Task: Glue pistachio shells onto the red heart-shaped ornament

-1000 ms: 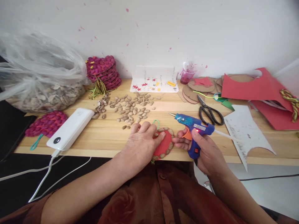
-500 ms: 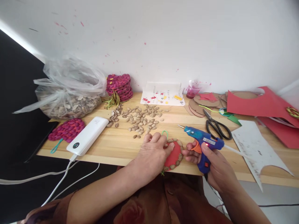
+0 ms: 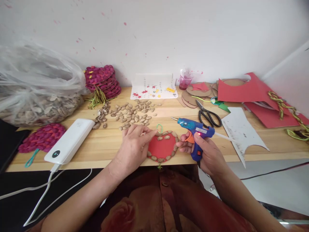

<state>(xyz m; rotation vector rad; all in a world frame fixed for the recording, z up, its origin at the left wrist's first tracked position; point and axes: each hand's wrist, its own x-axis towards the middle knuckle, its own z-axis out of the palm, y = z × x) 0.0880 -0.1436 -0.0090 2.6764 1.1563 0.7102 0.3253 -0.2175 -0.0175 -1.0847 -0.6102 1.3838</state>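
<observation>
A blue glue gun (image 3: 196, 127) with an orange trigger and a lit red light is gripped in my right hand (image 3: 205, 149). Its metal nozzle points left, above the table. Just left of those fingers lies a red card disc (image 3: 160, 148) near the table's front edge. Brown shells (image 3: 161, 159) line its rim, and two more sit inside the top of that ring. A green cord loop (image 3: 159, 128) sticks out at the disc's top. My left hand (image 3: 136, 141) is closed over the disc's upper left rim with bent fingers, hiding the shells there.
Loose shells (image 3: 135, 112) lie behind my left hand. A plastic bag of shells (image 3: 41, 109), a white power bank (image 3: 70, 140) and stacked purple pieces (image 3: 102, 82) are at left. Black-handled scissors (image 3: 210, 116), red card (image 3: 241, 91) and white card (image 3: 243, 129) lie at right.
The view has turned, so the table's things appear further left. My left thumb has come off the disc's inside toward its top rim, uncovering two inner shells. The glue gun stays in my right hand.
</observation>
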